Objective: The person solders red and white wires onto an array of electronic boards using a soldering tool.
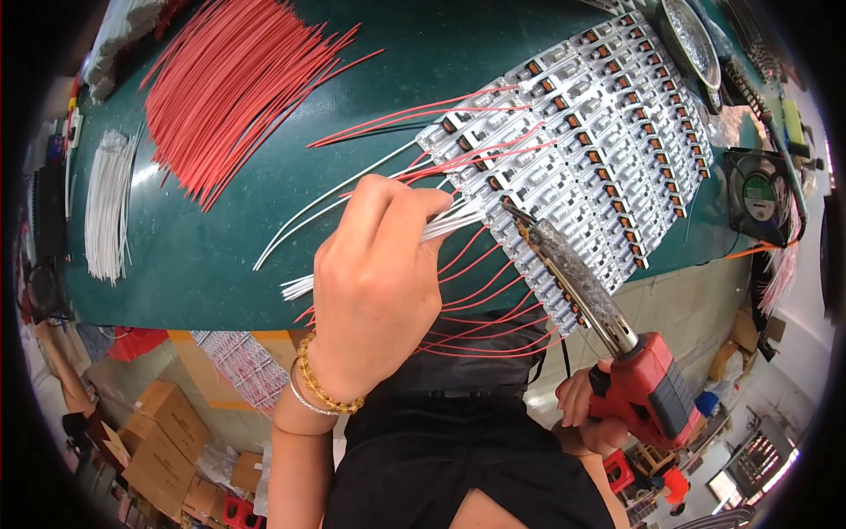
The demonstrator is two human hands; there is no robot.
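My left hand [379, 264] pinches a small bundle of white wires [451, 222] at the near left edge of a panel of circuit boards [564, 167]. My right hand [589, 407] is wrapped round the red and black handle of a soldering gun [648, 388]. Its dark tip touches or hovers just over the boards, close to the white wire ends; which, I cannot tell. Several red wires [476, 280] and two long white wires [326, 198] trail from the panel's left edge. Parts of the wires are hidden behind my left hand.
On the green table [220, 264] lie a large fan of red wires [233, 88] and a bundle of white wires [109, 207]. A round metal dish [690, 44] and a small black fan [758, 196] stand at the right. Cardboard boxes [167, 441] are on the floor.
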